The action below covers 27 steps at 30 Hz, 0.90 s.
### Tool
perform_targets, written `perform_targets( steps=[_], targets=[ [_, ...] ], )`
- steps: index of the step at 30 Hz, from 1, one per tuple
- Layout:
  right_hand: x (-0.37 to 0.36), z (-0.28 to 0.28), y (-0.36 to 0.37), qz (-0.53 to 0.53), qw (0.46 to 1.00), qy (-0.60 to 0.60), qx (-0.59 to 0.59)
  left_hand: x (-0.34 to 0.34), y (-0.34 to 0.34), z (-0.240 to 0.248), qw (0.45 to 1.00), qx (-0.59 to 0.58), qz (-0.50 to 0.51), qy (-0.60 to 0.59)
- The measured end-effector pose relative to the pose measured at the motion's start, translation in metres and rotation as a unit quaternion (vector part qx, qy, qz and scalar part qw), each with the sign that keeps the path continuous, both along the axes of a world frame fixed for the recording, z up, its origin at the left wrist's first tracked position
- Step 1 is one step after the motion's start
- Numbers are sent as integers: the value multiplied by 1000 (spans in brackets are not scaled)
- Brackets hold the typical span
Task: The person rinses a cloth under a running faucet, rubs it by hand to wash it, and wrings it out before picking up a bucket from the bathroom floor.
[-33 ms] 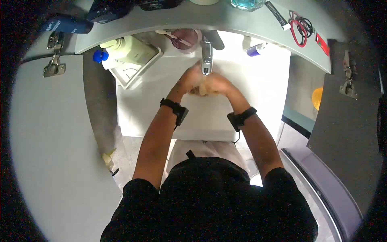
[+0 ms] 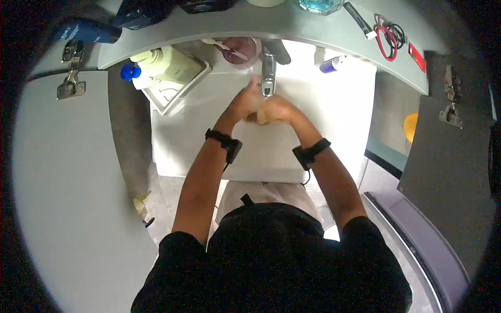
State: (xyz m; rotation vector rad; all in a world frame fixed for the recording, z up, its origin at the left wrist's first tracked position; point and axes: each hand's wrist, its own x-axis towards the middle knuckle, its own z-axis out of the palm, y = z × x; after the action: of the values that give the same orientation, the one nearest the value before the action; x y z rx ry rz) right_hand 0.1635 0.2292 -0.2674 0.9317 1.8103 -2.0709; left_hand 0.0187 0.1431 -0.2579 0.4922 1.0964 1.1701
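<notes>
My left hand (image 2: 244, 103) and my right hand (image 2: 276, 109) meet over the white sink (image 2: 209, 151), just below the chrome faucet (image 2: 268, 78). Both are smeared by motion, and their fingers look curled in toward each other. A small yellowish-brown thing (image 2: 252, 118) shows between them, too blurred to name and mostly covered by the fingers. The left thumb side reaches up beside the spout. Each wrist wears a black strap with a small box, the left one (image 2: 225, 143) and the right one (image 2: 311, 154).
Left of the faucet, bottles (image 2: 169, 70) stand in a white tray (image 2: 166, 107). A purplish cup (image 2: 241, 52) is behind, a purple-and-white tube (image 2: 331, 64) to the right. A grey shelf (image 2: 224, 28) holds cables (image 2: 389, 39). Open cabinet doors flank me, left (image 2: 62, 156) and right (image 2: 443, 172).
Both hands have shifted very slightly while rubbing together, and the wrists sit a touch further left. Everything else stays as it was.
</notes>
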Motion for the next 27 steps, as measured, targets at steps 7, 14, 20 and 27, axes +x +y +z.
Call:
perform_targets(
  steps=[7,14,20,27],
  targets=[
    [-16,-12,-35,-2,939,108,327,-10,-40,40,989,-36,-37,135],
    [37,11,18,140,877,-31,459,-14,-20,37,927,83,-120,347],
    [73,60,49,71,972,-76,211,-2,-2,46,927,54,-139,345],
    [102,41,53,135,967,-64,208,24,5,64,966,65,-33,249]
  ],
)
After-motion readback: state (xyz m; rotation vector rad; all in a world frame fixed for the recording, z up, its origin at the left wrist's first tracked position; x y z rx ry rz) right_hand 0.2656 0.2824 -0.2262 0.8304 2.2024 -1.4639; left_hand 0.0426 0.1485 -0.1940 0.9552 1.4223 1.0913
